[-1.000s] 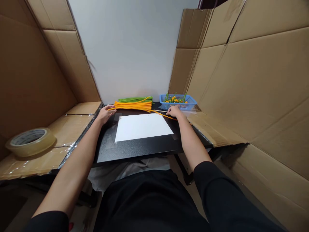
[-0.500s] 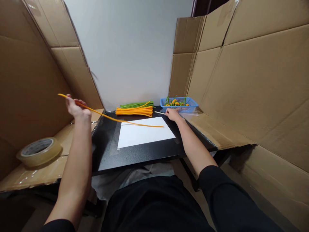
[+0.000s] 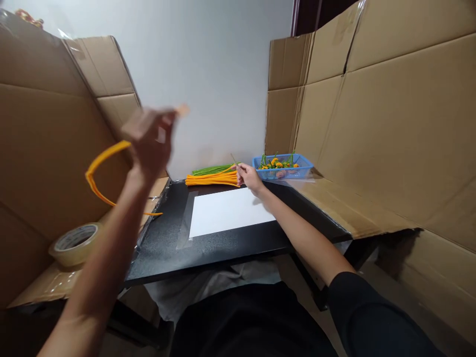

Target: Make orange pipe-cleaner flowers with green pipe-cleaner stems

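My left hand (image 3: pixel 150 136) is raised well above the table's left edge and is blurred by motion. It grips one long orange pipe cleaner (image 3: pixel 97 166), which bends in a loop below and left of the hand. My right hand (image 3: pixel 248 177) rests at the right end of the orange pipe cleaner bundle (image 3: pixel 210 179), fingers pinched round a thin stick (image 3: pixel 235 159) that points up and left. A green pipe cleaner bundle (image 3: pixel 211 170) lies just behind the orange one. A white sheet (image 3: pixel 226 210) is taped to the black table (image 3: pixel 163 243).
A blue basket (image 3: pixel 284 167) with orange and green pieces stands at the back right. A roll of clear tape (image 3: pixel 76 243) sits on the cardboard ledge at left. Cardboard walls (image 3: pixel 386 114) rise on both sides, a white wall behind.
My left hand has risen and swung inward with the orange pipe cleaner, which now curls in a loop off the table. My right hand has shifted left to the bundle's end, lifting the stick.
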`<state>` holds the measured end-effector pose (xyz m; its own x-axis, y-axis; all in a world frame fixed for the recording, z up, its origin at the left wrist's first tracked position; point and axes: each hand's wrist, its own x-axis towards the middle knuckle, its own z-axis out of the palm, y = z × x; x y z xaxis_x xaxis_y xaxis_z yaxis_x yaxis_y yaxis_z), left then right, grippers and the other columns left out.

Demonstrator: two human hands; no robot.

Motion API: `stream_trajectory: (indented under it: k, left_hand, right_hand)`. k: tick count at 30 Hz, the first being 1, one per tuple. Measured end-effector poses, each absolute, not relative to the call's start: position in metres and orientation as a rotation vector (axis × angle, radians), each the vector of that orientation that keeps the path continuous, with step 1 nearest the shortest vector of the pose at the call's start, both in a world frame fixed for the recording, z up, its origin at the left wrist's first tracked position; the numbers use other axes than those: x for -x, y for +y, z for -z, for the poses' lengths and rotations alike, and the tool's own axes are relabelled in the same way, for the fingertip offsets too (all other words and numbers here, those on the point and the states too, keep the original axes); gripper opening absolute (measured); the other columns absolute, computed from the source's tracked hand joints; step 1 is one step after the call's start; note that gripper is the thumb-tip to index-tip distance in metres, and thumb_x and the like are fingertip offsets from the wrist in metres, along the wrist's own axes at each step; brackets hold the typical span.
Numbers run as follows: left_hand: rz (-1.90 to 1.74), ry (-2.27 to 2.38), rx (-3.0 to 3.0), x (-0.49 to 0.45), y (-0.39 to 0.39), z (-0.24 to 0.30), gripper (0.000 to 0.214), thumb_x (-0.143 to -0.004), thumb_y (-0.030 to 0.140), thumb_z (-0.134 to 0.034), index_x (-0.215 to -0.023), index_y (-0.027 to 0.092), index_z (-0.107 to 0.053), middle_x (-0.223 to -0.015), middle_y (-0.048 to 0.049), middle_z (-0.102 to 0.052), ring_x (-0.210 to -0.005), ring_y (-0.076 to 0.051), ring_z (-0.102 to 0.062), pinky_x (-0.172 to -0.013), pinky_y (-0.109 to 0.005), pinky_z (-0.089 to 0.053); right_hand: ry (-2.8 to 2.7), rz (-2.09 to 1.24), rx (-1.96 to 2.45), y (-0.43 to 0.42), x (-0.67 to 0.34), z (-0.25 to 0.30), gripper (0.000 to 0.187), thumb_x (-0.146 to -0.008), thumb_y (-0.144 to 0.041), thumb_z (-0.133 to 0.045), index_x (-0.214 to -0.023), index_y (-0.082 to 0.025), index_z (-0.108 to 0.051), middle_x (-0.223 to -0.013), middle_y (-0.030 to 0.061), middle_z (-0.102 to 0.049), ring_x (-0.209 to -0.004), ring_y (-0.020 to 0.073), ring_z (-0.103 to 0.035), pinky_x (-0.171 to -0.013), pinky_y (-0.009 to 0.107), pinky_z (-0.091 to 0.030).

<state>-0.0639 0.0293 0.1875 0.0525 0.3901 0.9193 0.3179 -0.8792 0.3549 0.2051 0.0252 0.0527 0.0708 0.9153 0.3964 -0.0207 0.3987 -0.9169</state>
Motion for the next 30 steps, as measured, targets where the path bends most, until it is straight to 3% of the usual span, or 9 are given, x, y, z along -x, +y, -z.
stream_trajectory:
  k: [2, 4, 7, 9, 18, 30]
  left_hand:
    - [-1.734, 0.791, -2.606, 0.036, 0.032, -0.155, 0.019, -0.093, 0.037, -0.063, -0.091, 0.022, -0.074, -0.086, -0.0036, -0.070, -0.079, -0.017, -0.063, -0.079, -0.033, -0.050]
    - [-1.472, 0.865, -2.836, 0.009, 0.038, -0.117, 0.025, -0.098, 0.033, -0.053, -0.094, 0.020, -0.073, -0.087, -0.0051, -0.072, -0.072, -0.016, -0.062, -0.067, -0.028, -0.045]
    - [-1.436, 0.974, -2.795, -0.017, 0.047, -0.072, 0.029, -0.100, 0.037, -0.049, -0.096, 0.019, -0.072, -0.087, -0.0058, -0.074, -0.069, -0.015, -0.063, -0.063, -0.026, -0.042]
    - [-1.504, 1.007, -2.736, -0.022, 0.049, -0.058, 0.029, -0.099, 0.038, -0.051, -0.092, 0.020, -0.071, -0.084, -0.0053, -0.074, -0.068, -0.015, -0.063, -0.063, -0.025, -0.042]
    - [-1.629, 1.049, -2.641, -0.016, 0.043, -0.055, 0.028, -0.098, 0.039, -0.052, -0.089, 0.019, -0.070, -0.079, -0.0048, -0.074, -0.067, -0.016, -0.065, -0.060, -0.026, -0.040]
    - [-1.627, 0.872, -2.655, -0.015, 0.043, -0.048, 0.020, -0.096, 0.032, -0.056, -0.098, 0.020, -0.073, -0.087, -0.0044, -0.076, -0.070, -0.015, -0.067, -0.063, -0.025, -0.043]
  right_hand:
    - [-1.261, -0.934, 0.821, 0.023, -0.195, -0.050, 0.024, -0.086, -0.035, -0.063, -0.105, -0.022, -0.056, -0.074, -0.0048, -0.054, -0.052, 0.0073, -0.045, -0.049, 0.020, -0.044]
    - [-1.249, -0.996, 0.746, 0.023, -0.188, -0.046, 0.032, -0.083, -0.030, -0.065, -0.113, -0.025, -0.054, -0.076, -0.0063, -0.054, -0.048, 0.0048, -0.040, -0.044, 0.017, -0.036]
    - [-1.265, -1.061, 0.730, 0.023, -0.181, -0.040, 0.027, -0.086, -0.038, -0.062, -0.107, -0.024, -0.055, -0.064, -0.0090, -0.047, -0.041, 0.0040, -0.027, -0.037, 0.017, -0.020]
    - [-1.276, -1.042, 0.751, 0.024, -0.177, -0.036, 0.028, -0.087, -0.049, -0.060, -0.099, -0.023, -0.055, -0.059, -0.0092, -0.044, -0.040, 0.0048, -0.025, -0.037, 0.018, -0.016]
    - [-1.342, -0.818, 0.842, 0.016, -0.168, -0.033, 0.056, -0.079, -0.078, -0.056, -0.077, -0.021, -0.056, -0.051, -0.0071, -0.038, -0.044, 0.0074, -0.030, -0.041, 0.024, -0.019]
    - [-1.236, -0.885, 0.794, 0.022, -0.169, -0.027, 0.062, -0.080, -0.080, -0.054, -0.064, -0.020, -0.055, -0.048, -0.0057, -0.036, -0.044, 0.0083, -0.032, -0.044, 0.026, -0.020]
